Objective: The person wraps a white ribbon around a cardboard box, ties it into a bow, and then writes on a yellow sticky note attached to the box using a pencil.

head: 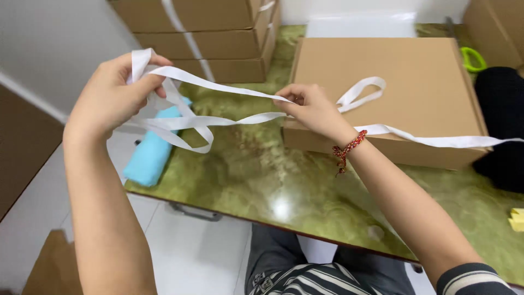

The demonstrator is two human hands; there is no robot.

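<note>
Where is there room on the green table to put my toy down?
The green table is bare in front of the flat box, toward the near edge. It is crowded left by the blue cloth, at the back by stacked boxes, and under the ribbon.

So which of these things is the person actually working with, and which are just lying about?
In hand:
- white ribbon, stretched between both hands
- left hand, gripping one end
- right hand, pinching it
- flat cardboard box, under the ribbon's loop

Lying about:
- stacked cardboard boxes
- blue cloth
- green-handled tool
- black bag
- yellow object
- green marbled table
</note>
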